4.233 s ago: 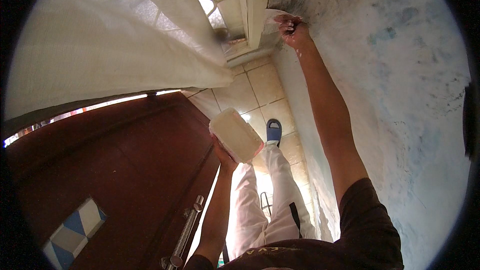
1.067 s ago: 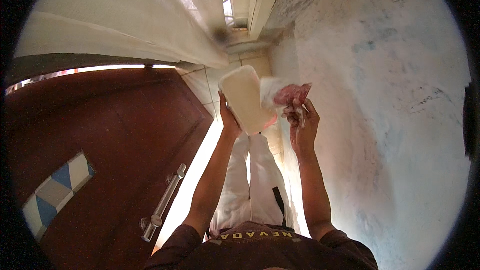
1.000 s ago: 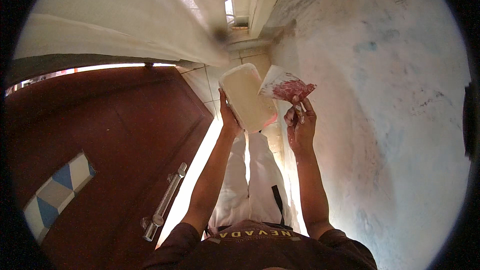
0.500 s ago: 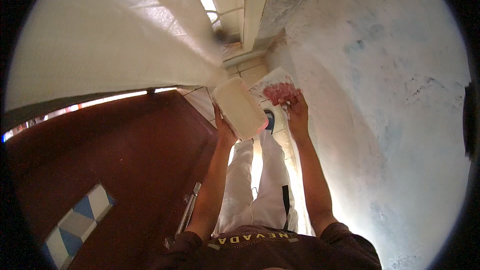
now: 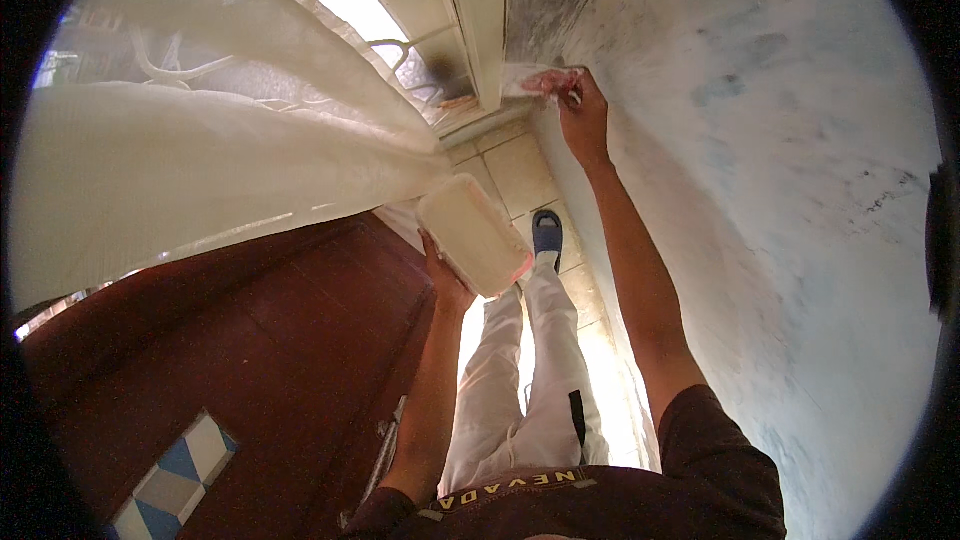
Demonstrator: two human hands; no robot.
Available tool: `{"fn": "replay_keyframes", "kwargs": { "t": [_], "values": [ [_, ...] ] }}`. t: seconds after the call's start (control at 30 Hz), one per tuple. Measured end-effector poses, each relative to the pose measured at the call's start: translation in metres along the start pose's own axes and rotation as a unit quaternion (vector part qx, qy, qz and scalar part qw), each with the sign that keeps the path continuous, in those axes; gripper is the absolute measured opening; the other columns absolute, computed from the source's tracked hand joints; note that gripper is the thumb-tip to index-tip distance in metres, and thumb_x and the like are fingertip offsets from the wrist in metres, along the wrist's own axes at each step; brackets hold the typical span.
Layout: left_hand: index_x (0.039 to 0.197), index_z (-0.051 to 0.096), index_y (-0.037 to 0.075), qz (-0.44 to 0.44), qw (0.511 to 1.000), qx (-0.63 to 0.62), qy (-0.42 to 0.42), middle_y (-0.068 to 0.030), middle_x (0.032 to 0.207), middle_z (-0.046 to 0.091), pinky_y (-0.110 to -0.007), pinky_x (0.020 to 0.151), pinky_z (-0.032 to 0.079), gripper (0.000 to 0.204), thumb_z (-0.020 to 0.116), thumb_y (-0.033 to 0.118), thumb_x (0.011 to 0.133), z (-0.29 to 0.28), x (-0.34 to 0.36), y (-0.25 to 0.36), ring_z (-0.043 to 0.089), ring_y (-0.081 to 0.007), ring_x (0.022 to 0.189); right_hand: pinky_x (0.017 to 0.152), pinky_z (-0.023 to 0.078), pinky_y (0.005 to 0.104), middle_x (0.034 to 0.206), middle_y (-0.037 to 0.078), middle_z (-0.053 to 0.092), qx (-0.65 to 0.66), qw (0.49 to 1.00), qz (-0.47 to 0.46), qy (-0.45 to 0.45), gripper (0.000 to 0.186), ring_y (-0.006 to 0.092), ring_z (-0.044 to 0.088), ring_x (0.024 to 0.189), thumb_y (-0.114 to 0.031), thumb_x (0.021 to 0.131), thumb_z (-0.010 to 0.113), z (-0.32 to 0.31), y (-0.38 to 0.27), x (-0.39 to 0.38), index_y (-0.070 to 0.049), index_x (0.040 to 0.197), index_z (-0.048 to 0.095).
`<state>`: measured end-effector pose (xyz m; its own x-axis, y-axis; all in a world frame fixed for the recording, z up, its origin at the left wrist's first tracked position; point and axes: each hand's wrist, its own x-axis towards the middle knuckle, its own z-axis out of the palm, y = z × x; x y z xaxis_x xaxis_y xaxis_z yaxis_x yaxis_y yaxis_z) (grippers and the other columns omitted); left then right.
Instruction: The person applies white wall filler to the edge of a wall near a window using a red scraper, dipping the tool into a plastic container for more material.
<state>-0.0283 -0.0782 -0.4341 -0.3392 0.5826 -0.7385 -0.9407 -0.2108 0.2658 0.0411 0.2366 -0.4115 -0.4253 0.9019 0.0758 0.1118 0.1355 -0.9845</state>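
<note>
My left hand (image 5: 448, 278) grips the side of a shallow rectangular tub (image 5: 472, 228), whose pale cream inside faces up, in front of my legs. Whether the cream surface is filler or the tub's own bottom, I cannot tell. My right hand (image 5: 586, 118) is stretched far forward, its fingers closed on a flat spreader (image 5: 548, 82) with a red grip part and a whitish blade. The blade is at the far corner, beside the right-hand wall (image 5: 740, 180); whether it touches the surface is unclear. Pale smears and bluish patches mark that wall.
A sheer cream curtain (image 5: 230, 170) hangs across the left, over a window with a curved grille (image 5: 390, 43). Below it stands a dark red-brown panel (image 5: 250, 310) with a blue and white diamond pattern (image 5: 178, 475). My slippered foot (image 5: 547, 234) stands on the tiled floor (image 5: 520, 178).
My right hand has moved forward with the spreader, from beside the tub to the far corner. The tub has shifted slightly toward me. More of the window and floor shows.
</note>
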Motion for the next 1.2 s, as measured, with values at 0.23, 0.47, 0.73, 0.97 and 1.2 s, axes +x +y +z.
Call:
{"fn": "replay_keyframes", "kwargs": {
  "t": [0.23,0.47,0.73,0.97,1.2],
  "values": [
    [0.143,0.044,0.017,-0.062,0.996,-0.071,0.005,-0.0070,0.138,0.051,-0.045,0.098,0.050,0.074,0.043,0.072,0.092,-0.009,0.012,0.001,0.052,-0.0267,0.124,0.069,0.054,0.0350,0.088,0.013,0.069,-0.108,0.983,-0.075,0.126,0.019,0.0279,0.069,0.083,0.008,0.083,0.060,0.021,0.022,0.040,-0.001,0.099,0.057],
    [0.144,0.043,0.018,-0.014,0.999,0.036,-0.009,-0.0072,0.140,0.049,-0.045,0.100,0.048,0.077,0.043,0.074,0.091,0.016,0.000,0.005,0.052,-0.0269,0.124,0.067,0.054,0.0373,0.085,0.015,0.068,-0.131,0.958,-0.065,0.247,0.018,0.0285,0.069,0.081,0.008,0.080,0.061,0.036,0.024,0.040,0.000,0.094,0.057],
    [0.143,0.044,0.018,-0.040,0.999,0.001,0.023,-0.0065,0.140,0.050,-0.044,0.100,0.048,0.079,0.044,0.076,0.089,-0.011,0.005,0.006,0.051,-0.0267,0.125,0.077,0.054,0.0395,0.094,0.016,0.072,-0.132,0.952,0.008,0.276,0.007,0.0296,0.070,0.089,0.001,0.092,0.053,0.039,-0.028,-0.013,-0.001,0.099,0.053],
    [0.144,0.043,0.017,-0.013,0.998,0.057,0.012,-0.0070,0.141,0.048,-0.044,0.100,0.048,0.076,0.042,0.073,0.092,0.016,-0.010,0.011,0.050,-0.0269,0.127,0.071,0.052,0.0331,0.086,0.016,0.064,-0.127,0.976,-0.130,0.123,0.015,0.0279,0.066,0.080,0.007,0.086,0.058,0.022,-0.004,0.019,0.001,0.099,0.052],
    [0.146,0.041,0.018,-0.043,0.999,-0.013,-0.007,-0.0068,0.142,0.047,-0.043,0.103,0.047,0.075,0.041,0.072,0.093,0.003,0.001,0.000,0.049,-0.0272,0.127,0.073,0.052,0.0359,0.086,0.018,0.065,-0.193,0.953,-0.097,0.215,0.016,0.0277,0.066,0.079,0.003,0.088,0.061,0.024,0.007,0.023,0.002,0.102,0.054]
  ]
}}
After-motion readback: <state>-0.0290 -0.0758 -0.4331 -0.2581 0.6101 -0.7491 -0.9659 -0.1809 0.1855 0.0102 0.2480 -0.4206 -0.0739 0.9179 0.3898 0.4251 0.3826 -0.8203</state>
